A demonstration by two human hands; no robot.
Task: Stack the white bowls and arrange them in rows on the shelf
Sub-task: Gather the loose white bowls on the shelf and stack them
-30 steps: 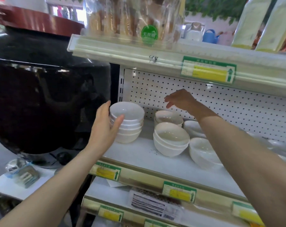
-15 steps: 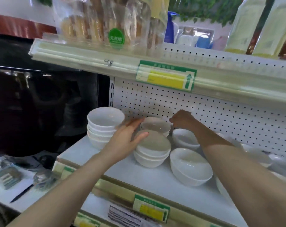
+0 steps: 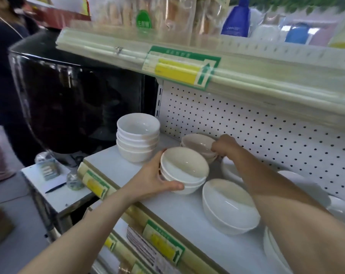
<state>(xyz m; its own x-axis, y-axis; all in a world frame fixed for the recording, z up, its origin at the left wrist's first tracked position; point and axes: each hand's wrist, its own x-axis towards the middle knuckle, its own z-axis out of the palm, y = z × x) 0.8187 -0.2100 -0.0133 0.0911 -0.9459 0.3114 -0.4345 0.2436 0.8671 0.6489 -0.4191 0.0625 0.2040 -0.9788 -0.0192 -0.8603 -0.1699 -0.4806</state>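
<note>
A tall stack of white bowls (image 3: 138,137) stands at the left end of the shelf (image 3: 173,212). My left hand (image 3: 154,179) grips the left side of a shorter stack of white bowls (image 3: 184,171) near the front. Behind it, my right hand (image 3: 224,145) holds the rim of the rear stack of bowls (image 3: 197,143) by the pegboard. A single large white bowl (image 3: 230,207) sits to the right, and more bowls (image 3: 232,169) lie partly hidden under my right forearm.
The shelf above (image 3: 187,64) overhangs low and carries packets and a blue bottle (image 3: 236,16). A big black glossy vessel (image 3: 74,99) stands left of the shelf. Below it is a small white table (image 3: 59,190) with a pen. More white dishes (image 3: 274,250) sit at the right.
My left hand left the tall stack and now clasps the front stack. My right hand dropped from the pegboard onto the rear stack's rim. The view came closer and shifted right.
</note>
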